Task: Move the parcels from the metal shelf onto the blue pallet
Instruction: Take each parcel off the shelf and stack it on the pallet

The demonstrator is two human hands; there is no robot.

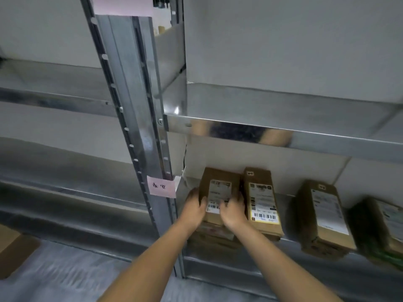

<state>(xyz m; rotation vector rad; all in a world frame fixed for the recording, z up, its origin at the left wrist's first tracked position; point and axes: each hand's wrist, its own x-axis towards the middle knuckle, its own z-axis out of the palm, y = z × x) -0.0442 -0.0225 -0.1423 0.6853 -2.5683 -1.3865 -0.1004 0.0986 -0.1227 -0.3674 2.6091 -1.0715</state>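
Several brown cardboard parcels with white labels lie on a low tier of the metal shelf. The leftmost parcel tops a small stack. My left hand grips its left side and my right hand grips its right front corner. Beside it on the right lies a second parcel with a yellow-edged label, then a third parcel, then a dark one at the frame's edge. The blue pallet is out of view.
A steel upright with a pink handwritten note stands left of my hands. The shelf tier above overhangs the parcels. A cardboard box sits on the grey floor at lower left.
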